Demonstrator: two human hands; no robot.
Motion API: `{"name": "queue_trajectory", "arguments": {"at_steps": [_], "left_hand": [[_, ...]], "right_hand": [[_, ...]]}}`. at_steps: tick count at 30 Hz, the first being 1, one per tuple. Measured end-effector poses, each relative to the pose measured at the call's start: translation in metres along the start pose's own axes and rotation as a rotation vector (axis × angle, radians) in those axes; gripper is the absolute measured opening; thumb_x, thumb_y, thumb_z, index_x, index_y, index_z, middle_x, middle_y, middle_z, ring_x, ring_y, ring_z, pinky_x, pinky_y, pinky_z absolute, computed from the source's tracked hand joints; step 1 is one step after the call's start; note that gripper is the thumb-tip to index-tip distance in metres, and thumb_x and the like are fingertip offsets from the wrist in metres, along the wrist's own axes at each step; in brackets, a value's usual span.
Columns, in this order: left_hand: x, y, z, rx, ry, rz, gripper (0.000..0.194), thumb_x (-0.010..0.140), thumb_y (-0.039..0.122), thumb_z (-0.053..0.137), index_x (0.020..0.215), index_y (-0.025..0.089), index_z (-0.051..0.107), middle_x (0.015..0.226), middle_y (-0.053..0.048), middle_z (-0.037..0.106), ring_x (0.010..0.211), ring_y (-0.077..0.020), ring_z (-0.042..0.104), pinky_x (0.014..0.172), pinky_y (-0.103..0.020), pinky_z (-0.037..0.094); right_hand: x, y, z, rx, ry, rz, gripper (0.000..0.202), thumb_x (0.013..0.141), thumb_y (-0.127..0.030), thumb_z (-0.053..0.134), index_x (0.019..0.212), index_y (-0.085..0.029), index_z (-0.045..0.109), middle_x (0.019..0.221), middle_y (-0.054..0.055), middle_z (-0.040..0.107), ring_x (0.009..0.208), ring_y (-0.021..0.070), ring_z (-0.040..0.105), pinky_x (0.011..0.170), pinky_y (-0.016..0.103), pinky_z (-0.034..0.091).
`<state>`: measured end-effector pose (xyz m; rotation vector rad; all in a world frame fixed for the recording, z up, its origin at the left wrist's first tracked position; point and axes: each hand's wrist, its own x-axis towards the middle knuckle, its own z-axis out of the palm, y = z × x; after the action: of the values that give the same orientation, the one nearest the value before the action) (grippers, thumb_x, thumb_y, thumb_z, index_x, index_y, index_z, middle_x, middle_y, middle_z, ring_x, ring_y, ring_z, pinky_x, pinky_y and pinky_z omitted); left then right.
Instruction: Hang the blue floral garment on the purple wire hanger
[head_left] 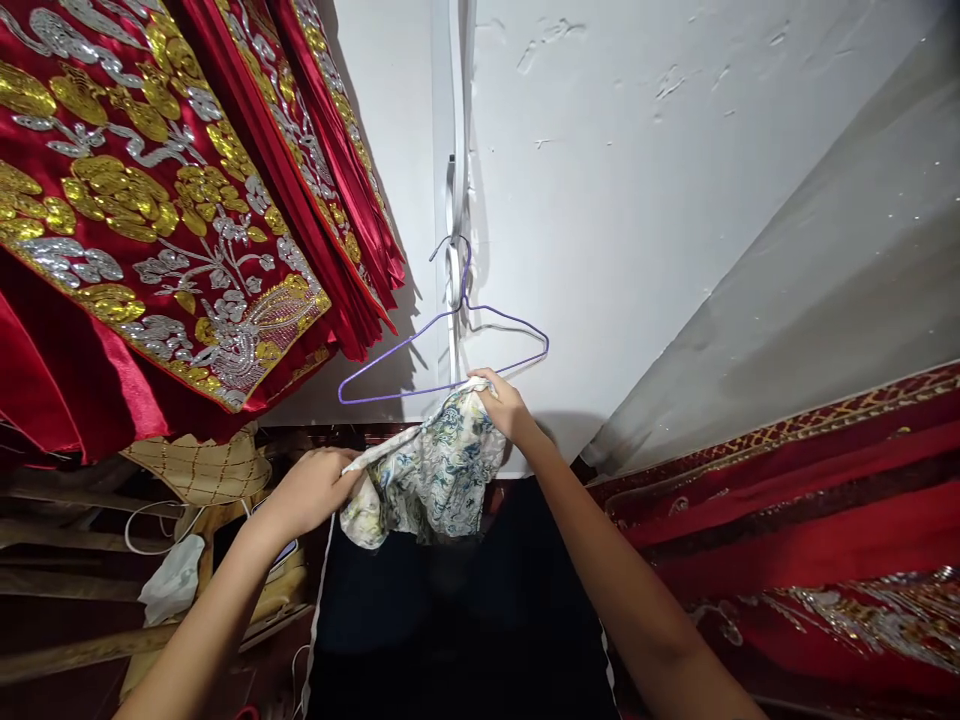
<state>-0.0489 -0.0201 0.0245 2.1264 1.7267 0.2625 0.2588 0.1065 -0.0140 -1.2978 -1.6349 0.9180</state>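
A white garment with a blue, green and yellow pattern (450, 465) hangs stretched between my two hands; which kind of garment it is, I cannot tell. My left hand (319, 485) is closed on its upper left edge. Higher up, my right hand (504, 402) pinches the upper right corner. Just above the cloth, a purple wire hanger (397, 350) hangs by its hook from a white strip on the wall. The garment's top edge overlaps the hanger's lower bar in view; whether they touch, I cannot make out.
Red embroidered garments with gold and silver sequins (240, 330) hang at the upper left. Behind the hanger stands a white wall (637, 180). Red decorated fabric (810, 540) fills the right side. Wooden furniture (75, 560) and a crumpled white bag (174, 580) lie at lower left.
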Motion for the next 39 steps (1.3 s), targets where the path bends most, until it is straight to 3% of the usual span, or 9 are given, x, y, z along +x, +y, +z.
{"name": "queue_trajectory", "arguments": {"at_steps": [3, 6, 11, 13, 21, 26, 30, 35, 39], "left_hand": [[-0.005, -0.011, 0.006, 0.152, -0.115, -0.226, 0.038, 0.094, 0.042, 0.042, 0.079, 0.02, 0.07, 0.09, -0.016, 0.076, 0.088, -0.034, 0.072, 0.077, -0.04, 0.051], [-0.003, -0.011, 0.0, 0.199, -0.033, -0.331, 0.048, 0.098, 0.046, 0.032, 0.08, 0.018, 0.066, 0.09, -0.02, 0.074, 0.089, -0.0383, 0.071, 0.073, -0.043, 0.05], [0.019, 0.004, -0.02, -0.069, 0.429, -0.108, 0.049, 0.101, 0.04, 0.026, 0.122, 0.017, 0.064, 0.134, -0.015, 0.064, 0.126, -0.0314, 0.06, 0.105, -0.041, 0.046], [0.032, 0.007, -0.025, -0.136, 0.533, -0.083, 0.049, 0.1, 0.039, 0.029, 0.129, 0.016, 0.061, 0.144, -0.014, 0.058, 0.135, -0.0305, 0.053, 0.114, -0.041, 0.04], [0.06, 0.037, -0.041, -0.173, 0.598, 0.191, 0.033, 0.095, 0.03, 0.043, 0.105, 0.017, 0.071, 0.132, -0.011, 0.064, 0.128, -0.0251, 0.057, 0.111, -0.035, 0.041], [0.064, 0.05, -0.052, -0.169, 0.597, 0.294, 0.025, 0.092, 0.031, 0.051, 0.094, 0.017, 0.072, 0.108, -0.006, 0.071, 0.1, -0.0205, 0.064, 0.091, -0.029, 0.047], [0.067, 0.037, -0.053, -0.198, 0.528, 0.22, 0.037, 0.092, 0.042, 0.053, 0.066, 0.015, 0.059, 0.06, 0.002, 0.048, 0.059, -0.0118, 0.044, 0.058, -0.025, 0.034], [0.067, 0.04, -0.056, -0.175, 0.568, 0.226, 0.047, 0.092, 0.045, 0.053, 0.056, 0.017, 0.039, 0.058, 0.003, 0.028, 0.056, -0.0092, 0.027, 0.055, -0.026, 0.023], [0.066, 0.048, -0.056, -0.179, 0.557, 0.221, 0.049, 0.092, 0.045, 0.052, 0.058, 0.019, 0.029, 0.06, 0.003, 0.024, 0.056, -0.0093, 0.024, 0.054, -0.027, 0.02]], "right_hand": [[-0.013, 0.007, -0.007, -0.056, -0.024, -0.124, 0.024, 0.088, -0.033, 0.047, 0.098, -0.023, 0.066, 0.074, -0.001, 0.057, 0.071, 0.0173, 0.046, 0.069, 0.027, 0.037], [-0.029, 0.003, -0.017, -0.096, -0.08, -0.174, 0.016, 0.088, -0.029, 0.044, 0.08, -0.023, 0.057, 0.062, -0.003, 0.043, 0.06, 0.015, 0.035, 0.059, 0.028, 0.028], [-0.041, -0.002, -0.035, -0.1, -0.063, -0.232, 0.023, 0.084, -0.025, 0.043, 0.065, -0.023, 0.03, 0.061, -0.004, 0.028, 0.058, 0.0131, 0.028, 0.059, 0.029, 0.023], [-0.044, -0.002, -0.04, -0.084, -0.083, -0.245, 0.025, 0.085, -0.026, 0.042, 0.066, -0.023, 0.027, 0.062, -0.004, 0.028, 0.059, 0.013, 0.029, 0.059, 0.029, 0.024], [-0.059, -0.017, -0.037, -0.116, -0.149, -0.161, 0.02, 0.081, -0.023, 0.044, 0.068, -0.023, 0.029, 0.059, -0.005, 0.026, 0.057, 0.013, 0.026, 0.057, 0.03, 0.021], [-0.063, -0.03, -0.041, -0.103, -0.206, -0.157, 0.013, 0.082, -0.024, 0.044, 0.073, -0.023, 0.053, 0.057, -0.004, 0.04, 0.055, 0.0138, 0.032, 0.057, 0.03, 0.024], [-0.071, -0.038, -0.067, -0.111, 0.031, -0.126, 0.038, 0.077, -0.025, 0.055, 0.112, -0.025, 0.069, 0.069, 0.0, 0.06, 0.057, 0.0157, 0.042, 0.059, 0.031, 0.034], [-0.087, -0.048, -0.096, -0.025, 0.429, -0.127, 0.091, 0.072, -0.028, 0.07, 0.154, -0.022, 0.031, 0.087, 0.004, 0.065, 0.065, 0.0178, 0.057, 0.06, 0.03, 0.044], [-0.09, -0.048, -0.106, -0.068, 0.462, -0.1, 0.105, 0.07, -0.028, 0.073, 0.16, -0.021, 0.019, 0.084, 0.003, 0.064, 0.062, 0.0169, 0.057, 0.057, 0.029, 0.045]]}}
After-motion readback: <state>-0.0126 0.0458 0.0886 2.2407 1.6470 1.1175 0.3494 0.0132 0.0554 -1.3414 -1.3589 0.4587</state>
